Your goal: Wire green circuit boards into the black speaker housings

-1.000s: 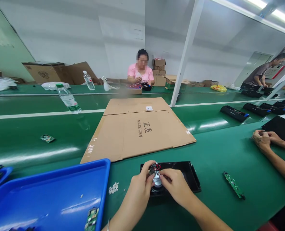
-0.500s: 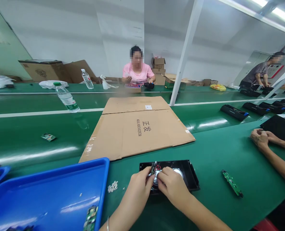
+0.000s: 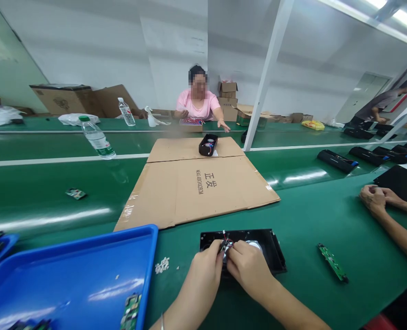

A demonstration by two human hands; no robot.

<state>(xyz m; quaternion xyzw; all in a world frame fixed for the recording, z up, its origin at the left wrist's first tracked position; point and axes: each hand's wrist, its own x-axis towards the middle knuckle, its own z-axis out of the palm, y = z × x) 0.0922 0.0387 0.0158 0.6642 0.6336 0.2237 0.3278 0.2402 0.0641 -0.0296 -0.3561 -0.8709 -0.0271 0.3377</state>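
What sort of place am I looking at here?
Likely an electronics assembly workshop: black housings lie in a row, a blue tray holds circuit boards, and a person in pink is opposite.

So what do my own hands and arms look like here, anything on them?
Your left hand and right hand are both bare, with no gloves. No sleeve shows on either forearm as far as the picture reaches. A thin, silvery band circles the left wrist at the bottom edge; nothing shows on the right wrist. I see no cables or markings on either arm.
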